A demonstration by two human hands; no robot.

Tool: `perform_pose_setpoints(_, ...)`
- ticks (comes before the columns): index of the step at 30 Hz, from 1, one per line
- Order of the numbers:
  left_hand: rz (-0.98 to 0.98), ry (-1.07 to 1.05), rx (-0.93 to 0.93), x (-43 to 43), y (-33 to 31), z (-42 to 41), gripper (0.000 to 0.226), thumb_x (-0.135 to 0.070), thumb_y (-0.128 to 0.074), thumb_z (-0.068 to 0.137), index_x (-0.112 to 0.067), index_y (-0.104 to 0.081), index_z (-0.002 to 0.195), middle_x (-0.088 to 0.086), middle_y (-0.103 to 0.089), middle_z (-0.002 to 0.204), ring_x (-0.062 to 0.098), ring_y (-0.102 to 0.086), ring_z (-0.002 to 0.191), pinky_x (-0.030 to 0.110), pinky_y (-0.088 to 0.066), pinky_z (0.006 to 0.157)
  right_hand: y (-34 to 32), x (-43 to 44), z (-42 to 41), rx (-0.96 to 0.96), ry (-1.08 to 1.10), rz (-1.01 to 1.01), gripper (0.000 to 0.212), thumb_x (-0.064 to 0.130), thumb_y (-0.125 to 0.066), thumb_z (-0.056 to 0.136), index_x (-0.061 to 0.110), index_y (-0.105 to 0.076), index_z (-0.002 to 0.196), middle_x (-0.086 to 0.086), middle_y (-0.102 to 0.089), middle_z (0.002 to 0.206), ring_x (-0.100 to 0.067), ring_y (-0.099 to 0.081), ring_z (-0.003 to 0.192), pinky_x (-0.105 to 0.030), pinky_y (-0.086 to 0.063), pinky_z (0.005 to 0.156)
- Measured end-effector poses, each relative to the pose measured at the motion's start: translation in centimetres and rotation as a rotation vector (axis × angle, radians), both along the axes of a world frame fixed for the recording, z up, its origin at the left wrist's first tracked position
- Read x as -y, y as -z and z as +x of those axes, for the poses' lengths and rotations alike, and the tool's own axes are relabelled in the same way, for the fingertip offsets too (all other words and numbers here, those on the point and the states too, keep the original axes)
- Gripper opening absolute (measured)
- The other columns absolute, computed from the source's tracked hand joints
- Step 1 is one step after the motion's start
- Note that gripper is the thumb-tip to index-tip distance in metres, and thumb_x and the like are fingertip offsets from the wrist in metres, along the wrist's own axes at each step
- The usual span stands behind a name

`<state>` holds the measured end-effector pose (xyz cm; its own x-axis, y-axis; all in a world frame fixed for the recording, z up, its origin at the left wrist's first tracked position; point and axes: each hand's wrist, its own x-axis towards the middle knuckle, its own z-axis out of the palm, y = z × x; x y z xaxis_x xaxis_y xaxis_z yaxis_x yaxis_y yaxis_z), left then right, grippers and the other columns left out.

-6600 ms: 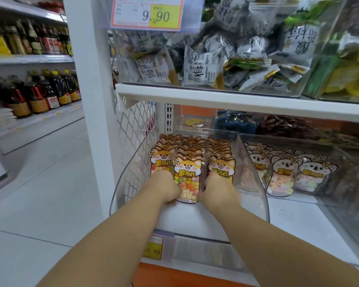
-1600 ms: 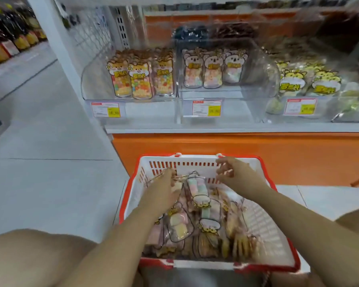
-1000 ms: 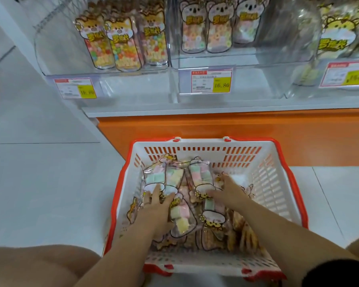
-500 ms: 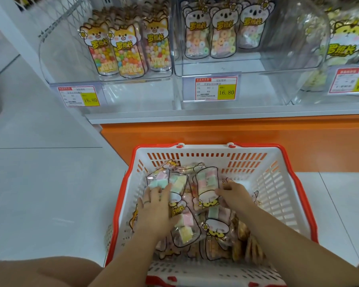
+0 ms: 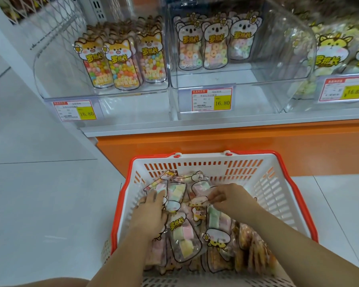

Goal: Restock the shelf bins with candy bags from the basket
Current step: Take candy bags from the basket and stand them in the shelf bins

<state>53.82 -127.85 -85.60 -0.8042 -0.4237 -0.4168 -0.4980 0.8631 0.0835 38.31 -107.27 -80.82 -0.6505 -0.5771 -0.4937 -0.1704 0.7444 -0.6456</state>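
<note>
A white basket with a red rim point(image 5: 282, 195) stands on the floor before the shelf, full of clear candy bags point(image 5: 183, 235) of pastel marshmallows and brown snacks. My left hand point(image 5: 148, 214) lies flat on the bags at the basket's left side, fingers spread. My right hand point(image 5: 226, 198) pinches the top edge of a marshmallow bag point(image 5: 198, 200) in the middle. Above, a clear bin point(image 5: 50, 65) holds fox-printed bags of round candy point(image 5: 120, 63). The bin to its right point(image 5: 278, 59) holds three koala-printed bags of ring candy point(image 5: 214, 44).
A third bin point(image 5: 340, 54) with yellow hamster bags sits at the far right. Price tags reading 16.80 point(image 5: 211, 99) hang on the bin fronts. An orange base panel point(image 5: 216, 141) runs under the white shelf edge. Pale tiled floor point(image 5: 39, 204) lies to the left.
My right hand has closed its fingertips on the top edge of a marshmallow bag. My left hand has slid slightly forward over the bags on the left.
</note>
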Motion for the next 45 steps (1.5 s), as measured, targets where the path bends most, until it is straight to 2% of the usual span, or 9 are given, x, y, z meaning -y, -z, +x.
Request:
perform_pose_setpoints(9,-0.071,-0.040,-0.118,1.1,-4.3,-2.1,0.067,-0.004,-0.042,0.097,-0.040,-0.030,0.153,0.005,-0.060,0.134,0.028,-0.064,0.112,0.038,-0.056,0.084,-4.5,-0.1,-0.5,-0.317,0.015,-0.163,0.008,0.024,-0.071,0.090,0.030,-0.067,0.085,0.007,-0.054,0.105,-0.012,-0.049,0.099,-0.024,-0.036,0.077)
perform_pose_setpoints(13,-0.006,-0.082,-0.260,2.0,-10.3,-3.7,0.042,-0.030,-0.045,0.104,-0.035,-0.045,0.145,0.004,-0.067,0.128,0.027,-0.063,0.114,0.036,-0.053,0.086,-9.3,-0.1,-1.1,-0.214,0.054,-0.320,0.010,0.018,-0.061,0.098,0.024,-0.060,0.089,0.004,-0.064,0.086,-0.010,-0.057,0.071,-0.011,-0.041,0.055)
perform_pose_setpoints(22,0.743,-0.002,-0.261,0.2,-22.4,-2.6,0.046,-0.047,-0.061,0.096,-0.028,-0.053,0.137,-0.019,-0.056,0.138,-0.005,-0.052,0.124,0.019,-0.042,0.106,-17.7,-1.4,-0.9,-0.009,0.040,-0.569,0.010,0.018,-0.060,0.099,0.012,-0.057,0.092,0.014,-0.042,0.051,-0.010,-0.037,0.050,-0.025,-0.035,0.047)
perform_pose_setpoints(26,1.002,-0.168,-0.303,-1.7,-24.7,-2.9,0.044,-0.038,-0.058,0.098,-0.030,-0.052,0.142,-0.015,-0.053,0.141,-0.004,-0.051,0.121,0.013,-0.053,0.078,-18.6,-2.7,-0.7,0.131,0.152,-0.560,0.011,0.016,-0.056,0.101,0.014,-0.053,0.090,-0.002,-0.049,0.069,-0.013,-0.042,0.053,-0.027,-0.033,0.048)
perform_pose_setpoints(29,1.151,-0.386,-0.317,-2.3,-25.5,-3.5,0.056,-0.043,-0.069,0.086,-0.023,-0.059,0.137,-0.004,-0.048,0.150,0.020,-0.046,0.137,0.034,-0.061,0.079,-18.2,-3.3,-0.7,0.273,0.264,-0.564,0.023,0.011,-0.051,0.102,0.015,-0.055,0.080,-0.014,-0.070,0.111,-0.023,-0.068,0.086,-0.029,-0.035,0.061)
perform_pose_setpoints(34,1.337,-0.615,-0.262,-3.6,-26.6,-4.9,0.032,-0.034,-0.063,0.096,-0.012,-0.065,0.119,0.008,-0.074,0.099,0.024,-0.072,0.078,0.050,-0.052,0.098,-18.4,-3.2,-0.6,0.393,0.409,-0.590,0.017,0.010,-0.048,0.101,0.011,-0.058,0.086,-0.013,-0.056,0.076,-0.022,-0.050,0.066,-0.026,-0.038,0.055)
perform_pose_setpoints(38,1.522,-0.704,-0.398,-4.9,-26.6,-5.6,0.022,-0.031,-0.061,0.094,-0.013,-0.067,0.106,0.010,-0.071,0.090,0.023,-0.070,0.075,0.056,-0.054,0.091,-18.5,-2.7,-1.3,0.430,0.578,-0.707,0.013,0.008,-0.053,0.099,0.005,-0.064,0.091,-0.019,-0.060,0.090,-0.029,-0.056,0.083,-0.041,-0.049,0.076)
perform_pose_setpoints(42,1.493,-0.729,-0.545,-6.6,-26.4,-6.3,0.024,-0.030,-0.061,0.096,-0.012,-0.066,0.111,0.010,-0.073,0.086,0.022,-0.070,0.069,0.041,-0.060,0.057,-18.6,-2.7,-1.4,0.328,0.636,-0.726,0.019,0.009,-0.055,0.099,0.009,-0.063,0.082,-0.007,-0.063,0.067,-0.022,-0.058,0.060,-0.029,-0.049,0.058)
perform_pose_setpoints(45,1.376,-0.694,-0.603,-6.8,-26.7,-7.2,0.031,-0.034,-0.065,0.095,-0.009,-0.067,0.113,0.007,-0.075,0.081,0.023,-0.069,0.062,0.039,-0.061,0.065,-19.0,-2.9,-1.8,0.200,0.644,-0.751,0.015,0.018,-0.060,0.098,0.011,-0.062,0.085,-0.010,-0.058,0.070,-0.028,-0.053,0.065,-0.038,-0.043,0.063)
